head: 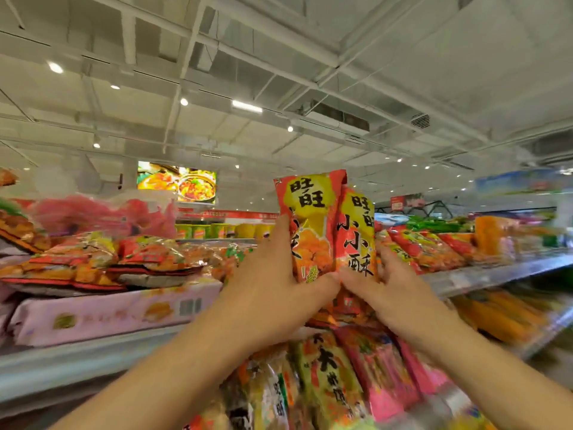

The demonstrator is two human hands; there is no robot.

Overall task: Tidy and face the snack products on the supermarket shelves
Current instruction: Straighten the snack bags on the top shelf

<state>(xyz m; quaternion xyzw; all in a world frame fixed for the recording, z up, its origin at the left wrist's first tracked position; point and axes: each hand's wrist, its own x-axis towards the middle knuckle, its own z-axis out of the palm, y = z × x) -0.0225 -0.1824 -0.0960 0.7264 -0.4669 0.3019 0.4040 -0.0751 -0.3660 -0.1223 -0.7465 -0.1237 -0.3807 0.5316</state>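
Two red and yellow snack bags stand upright side by side at the top shelf's front edge. My left hand [273,274] grips the left bag [310,225], thumb across its lower front. My right hand [387,283] grips the right bag [356,234], fingers round its right side and thumb on its lower front. Both thumbs meet at the bags' bottoms. More red snack bags [424,246] lie flat on the shelf to the right.
Flat snack packs [93,262] are piled on a pale pink carton [108,315] at the left. Green and pink bags [341,380] fill the shelf below my arms. A metal shelf edge [483,274] runs to the right. Orange packs [502,318] sit lower right.
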